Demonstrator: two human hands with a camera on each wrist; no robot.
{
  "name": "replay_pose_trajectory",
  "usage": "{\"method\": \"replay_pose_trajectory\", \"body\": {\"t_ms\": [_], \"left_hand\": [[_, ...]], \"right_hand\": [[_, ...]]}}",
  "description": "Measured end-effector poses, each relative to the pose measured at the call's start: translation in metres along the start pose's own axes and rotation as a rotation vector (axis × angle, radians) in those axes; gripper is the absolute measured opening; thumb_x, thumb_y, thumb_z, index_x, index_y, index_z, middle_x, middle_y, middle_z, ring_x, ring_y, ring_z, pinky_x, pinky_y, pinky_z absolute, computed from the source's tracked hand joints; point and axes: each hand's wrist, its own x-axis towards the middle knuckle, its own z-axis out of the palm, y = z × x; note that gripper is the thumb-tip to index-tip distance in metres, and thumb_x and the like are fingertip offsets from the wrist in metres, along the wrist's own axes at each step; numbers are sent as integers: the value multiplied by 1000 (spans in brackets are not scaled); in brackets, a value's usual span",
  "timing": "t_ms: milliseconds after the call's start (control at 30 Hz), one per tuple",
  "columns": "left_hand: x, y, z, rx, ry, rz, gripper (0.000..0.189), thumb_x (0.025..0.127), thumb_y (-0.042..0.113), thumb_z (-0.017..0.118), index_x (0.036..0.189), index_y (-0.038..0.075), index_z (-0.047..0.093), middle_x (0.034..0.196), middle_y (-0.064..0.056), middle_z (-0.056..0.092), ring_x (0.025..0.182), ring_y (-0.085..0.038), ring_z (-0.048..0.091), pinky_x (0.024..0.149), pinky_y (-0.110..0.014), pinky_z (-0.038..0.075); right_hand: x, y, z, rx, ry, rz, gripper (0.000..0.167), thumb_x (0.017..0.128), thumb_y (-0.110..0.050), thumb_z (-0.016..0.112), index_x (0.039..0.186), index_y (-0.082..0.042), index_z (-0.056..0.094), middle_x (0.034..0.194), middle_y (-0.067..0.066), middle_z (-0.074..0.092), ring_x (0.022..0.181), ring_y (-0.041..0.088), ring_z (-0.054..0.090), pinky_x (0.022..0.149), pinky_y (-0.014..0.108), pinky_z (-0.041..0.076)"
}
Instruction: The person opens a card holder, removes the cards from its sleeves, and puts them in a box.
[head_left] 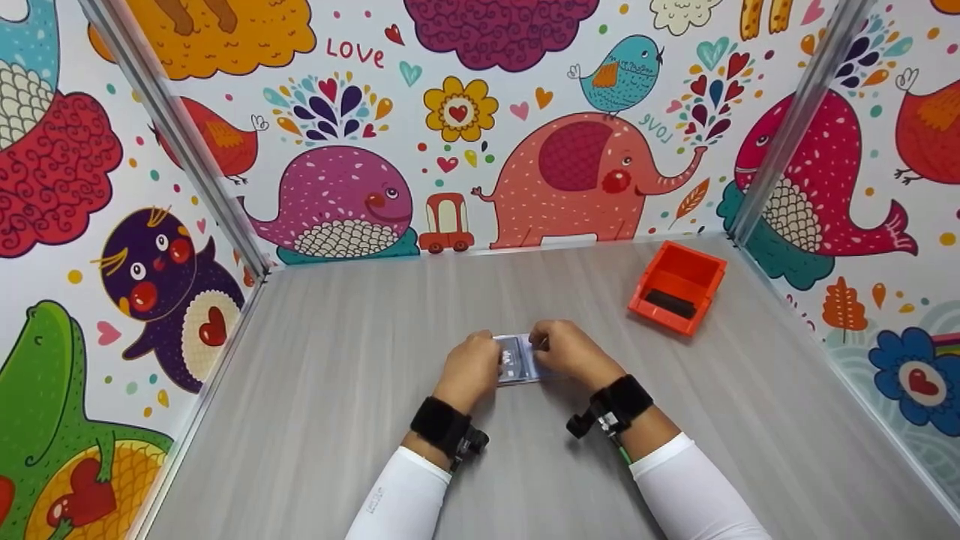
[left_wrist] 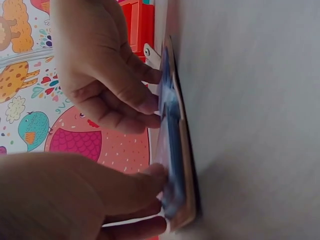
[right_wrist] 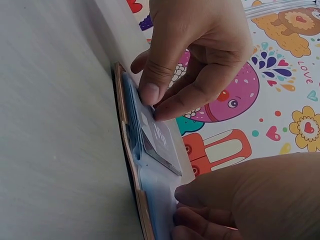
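Observation:
An opened card holder (head_left: 531,370) lies on the table between both hands. Its brown cover (left_wrist: 187,172) shows edge-on in the left wrist view, under clear bluish sleeves (right_wrist: 156,192). A greyish card with white print (right_wrist: 161,141) sits at its left half in the right wrist view. My left hand (head_left: 472,365) holds the left side, its thumb on top by the card. On the right side, my right hand (head_left: 576,352) pinches the sleeve edge between thumb and curled fingers. A small strap with a snap button (left_wrist: 151,55) sticks out beyond the far end in the left wrist view.
An orange-red bin (head_left: 682,274) stands at the back right with a black object (head_left: 670,303) in it. Printed panels (head_left: 450,180) enclose the grey table (head_left: 360,337) at the back and both sides. Each wrist wears a black strap with a small camera.

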Motion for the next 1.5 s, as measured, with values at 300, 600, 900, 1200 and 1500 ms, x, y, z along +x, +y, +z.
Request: {"method": "replay_pose_trajectory", "body": {"t_ms": [300, 600, 900, 1200, 1500], "left_hand": [[1, 0, 1, 34, 6, 21, 15, 84, 11, 92, 93, 6, 80, 94, -8, 77, 91, -30, 77, 82, -48, 64], [3, -1, 6, -39, -4, 27, 21, 84, 14, 95, 95, 5, 81, 97, -10, 79, 90, -30, 77, 84, -48, 64], [4, -1, 7, -30, 0, 32, 19, 83, 15, 96, 91, 7, 81, 97, -10, 79, 90, -30, 77, 83, -47, 64], [2, 0, 6, -41, 1, 27, 26, 83, 17, 97, 100, 5, 82, 101, -12, 82, 96, -31, 80, 87, -48, 65], [3, -1, 7, -43, 1, 34, 24, 83, 17, 97, 98, 5, 83, 99, -11, 82, 94, -31, 80, 86, -47, 65]], "right_hand": [[-1, 0, 1, -24, 26, -59, 12, 87, 4, 76, 98, 0, 77, 89, 13, 78, 81, 20, 68, 78, 41, 60], [1, 0, 3, -24, 35, -27, 7, 91, -1, 78, 97, 0, 81, 88, 9, 78, 78, 16, 63, 76, 37, 58], [3, -1, 3, 167, -9, 96, 23, 96, -6, 74, 115, 4, 82, 102, 14, 84, 80, 13, 69, 74, 27, 59], [4, -2, 6, 405, -56, 209, 43, 98, -8, 70, 139, 6, 75, 95, 9, 83, 63, 8, 67, 58, 20, 55], [4, -1, 13, 499, -61, 246, 36, 97, -5, 73, 131, 5, 79, 78, -1, 72, 58, 6, 65, 55, 18, 55]]}}
